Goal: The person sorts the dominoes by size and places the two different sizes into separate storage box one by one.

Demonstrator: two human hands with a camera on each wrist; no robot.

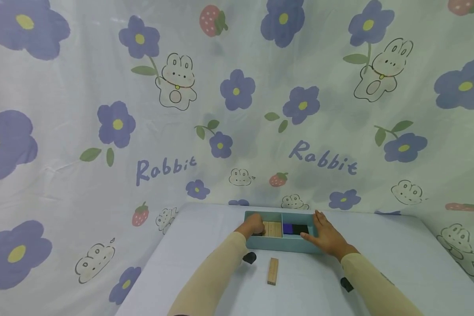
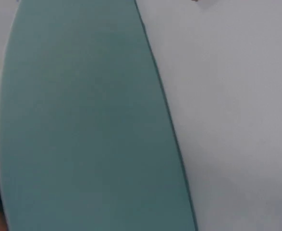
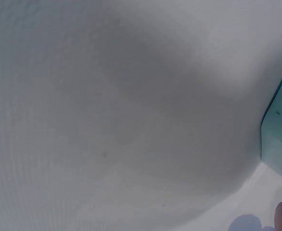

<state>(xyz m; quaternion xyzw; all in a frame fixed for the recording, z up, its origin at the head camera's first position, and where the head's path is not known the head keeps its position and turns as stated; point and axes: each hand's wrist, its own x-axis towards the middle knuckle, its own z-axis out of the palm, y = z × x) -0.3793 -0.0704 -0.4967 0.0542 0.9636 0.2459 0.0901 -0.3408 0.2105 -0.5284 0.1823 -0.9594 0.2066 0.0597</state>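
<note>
A teal divided box stands near the back of the white table. My left hand reaches down into its left compartment, fingers bent beside a row of wooden blocks. Those fingertips are hidden, and I cannot tell whether they hold a block. At the box's right end lies my right hand, its fingers extended along the end wall and its thumb pointing over the front rim. Purple and black pieces lie in the right compartment. In the left wrist view, the box's wall hides most of the hand.
A single wooden block lies on the table in front of the box, between my forearms. Small black objects show by each forearm. Behind the table hangs a curtain printed with flowers and rabbits.
</note>
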